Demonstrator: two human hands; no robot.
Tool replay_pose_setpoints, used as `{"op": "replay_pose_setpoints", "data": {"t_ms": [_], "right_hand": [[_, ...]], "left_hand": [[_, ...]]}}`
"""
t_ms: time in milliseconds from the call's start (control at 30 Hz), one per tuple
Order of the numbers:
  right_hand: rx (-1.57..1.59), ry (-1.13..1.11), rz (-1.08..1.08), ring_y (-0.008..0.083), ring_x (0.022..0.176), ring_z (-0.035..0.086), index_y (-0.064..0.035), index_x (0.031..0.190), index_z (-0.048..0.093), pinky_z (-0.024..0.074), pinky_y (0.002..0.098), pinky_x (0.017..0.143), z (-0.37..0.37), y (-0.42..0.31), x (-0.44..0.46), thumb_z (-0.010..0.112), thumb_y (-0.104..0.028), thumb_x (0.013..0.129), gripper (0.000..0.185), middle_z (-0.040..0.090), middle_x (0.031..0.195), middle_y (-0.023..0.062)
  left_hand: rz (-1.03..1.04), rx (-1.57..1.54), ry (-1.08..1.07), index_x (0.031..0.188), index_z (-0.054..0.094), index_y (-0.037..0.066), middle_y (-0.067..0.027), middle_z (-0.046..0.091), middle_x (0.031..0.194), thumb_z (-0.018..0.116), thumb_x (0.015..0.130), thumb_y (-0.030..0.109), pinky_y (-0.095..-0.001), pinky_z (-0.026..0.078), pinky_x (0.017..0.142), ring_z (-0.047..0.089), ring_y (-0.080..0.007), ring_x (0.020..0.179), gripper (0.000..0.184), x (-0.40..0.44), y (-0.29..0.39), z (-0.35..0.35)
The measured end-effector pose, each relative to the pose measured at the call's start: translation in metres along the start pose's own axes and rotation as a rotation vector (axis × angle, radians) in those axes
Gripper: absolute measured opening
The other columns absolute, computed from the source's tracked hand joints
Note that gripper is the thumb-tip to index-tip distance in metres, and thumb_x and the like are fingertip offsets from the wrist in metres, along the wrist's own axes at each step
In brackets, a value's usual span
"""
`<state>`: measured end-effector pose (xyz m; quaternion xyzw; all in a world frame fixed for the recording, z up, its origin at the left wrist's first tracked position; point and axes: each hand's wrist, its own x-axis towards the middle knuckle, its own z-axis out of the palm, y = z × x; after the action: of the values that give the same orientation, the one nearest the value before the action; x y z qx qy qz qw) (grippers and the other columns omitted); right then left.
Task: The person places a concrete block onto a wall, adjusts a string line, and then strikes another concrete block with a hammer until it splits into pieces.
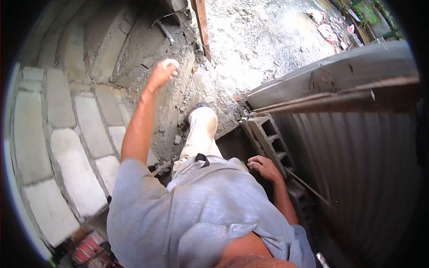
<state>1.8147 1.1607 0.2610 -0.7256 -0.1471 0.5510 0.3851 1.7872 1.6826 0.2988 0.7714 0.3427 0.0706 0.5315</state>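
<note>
My left hand [163, 74] is raised in front of me, beside the block wall, with its fingers curled in. Bright light washes out the fingertips, and I cannot make out whether anything is in them. My right hand [264, 168] hangs low near my hip, its fingers loosely bent and apart, with nothing seen in it. Close to it stand hollow concrete blocks [273, 140]. Beyond my left hand, a tool with a grey handle [165, 32] and a thin metal part lies on the mortar-smeared surface.
A concrete block wall [73, 167] rises on my left. Corrugated metal sheeting [353, 156] runs along the right below a long grey beam [335, 73]. A wooden post [202, 29] stands ahead, by bright rubble-strewn ground [254, 44]. One shoe [199, 106] steps forward on rough debris.
</note>
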Motion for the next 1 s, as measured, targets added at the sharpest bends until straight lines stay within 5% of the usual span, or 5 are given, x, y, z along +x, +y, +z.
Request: {"op": "replay_pose_setpoints", "data": {"t_ms": [333, 533, 600, 733, 1000], "right_hand": [[-0.294, 0.769, -0.244, 0.0327, 0.101, 0.061, -0.0004, 0.106, 0.062, 0.0489, 0.0381, 0.087, 0.018, -0.134, 0.193, 0.065, -0.014, 0.085, 0.025, 0.063, 0.108, 0.017], [-0.496, 0.799, 0.177, 0.0338, 0.127, 0.045, -0.0059, 0.135, 0.045, 0.04, 0.0427, 0.104, 0.003, -0.126, 0.282, 0.058, -0.026, 0.091, 0.051, 0.046, 0.14, 0.0172], [-0.483, 0.701, 0.314, 0.0323, 0.126, 0.047, -0.008, 0.138, 0.043, 0.0405, 0.0419, 0.104, 0.0, -0.124, 0.294, 0.055, -0.033, 0.092, 0.053, 0.045, 0.141, 0.0173], [-0.36, 0.675, 0.391, 0.0341, 0.114, 0.056, -0.0083, 0.124, 0.057, 0.0454, 0.0442, 0.096, -0.004, -0.132, 0.298, 0.055, -0.031, 0.092, 0.04, 0.06, 0.121, 0.0173], [-0.358, 0.744, 0.44, 0.0397, 0.09, 0.063, -0.0083, 0.092, 0.068, 0.049, 0.0492, 0.081, -0.009, -0.131, 0.307, 0.05, -0.026, 0.091, 0.025, 0.067, 0.092, 0.019]], "left_hand": [[0.669, 1.144, 0.304, 0.088, 0.066, 0.004, -0.0222, 0.065, 0.094, 0.051, 0.091, 0.029, -0.0506, 0.048, 0.081, 0.061, -0.0421, 0.092, 0.029, 0.414, -0.068, -0.103], [0.19, 1.242, -0.01, 0.123, 0.054, 0.004, -0.024, 0.06, 0.116, 0.043, 0.096, 0.039, -0.0523, 0.048, 0.086, 0.057, -0.0439, 0.106, 0.045, 0.563, -0.146, -0.125], [0.346, 1.152, -0.077, 0.123, 0.055, 0.004, -0.0242, 0.059, 0.119, 0.041, 0.097, 0.04, -0.0519, 0.045, 0.09, 0.055, -0.0435, 0.111, 0.048, 0.613, -0.199, -0.137], [0.328, 1.067, -0.3, 0.092, 0.061, 0.0, -0.0254, 0.061, 0.092, 0.045, 0.097, 0.029, -0.0509, 0.044, 0.074, 0.058, -0.045, 0.091, 0.034, 0.64, -0.211, -0.133], [0.359, 0.938, -0.123, 0.099, 0.065, 0.001, -0.0221, 0.065, 0.1, 0.047, 0.096, 0.031, -0.0429, 0.047, 0.078, 0.061, -0.0381, 0.094, 0.035, 0.573, -0.164, -0.113]]}}
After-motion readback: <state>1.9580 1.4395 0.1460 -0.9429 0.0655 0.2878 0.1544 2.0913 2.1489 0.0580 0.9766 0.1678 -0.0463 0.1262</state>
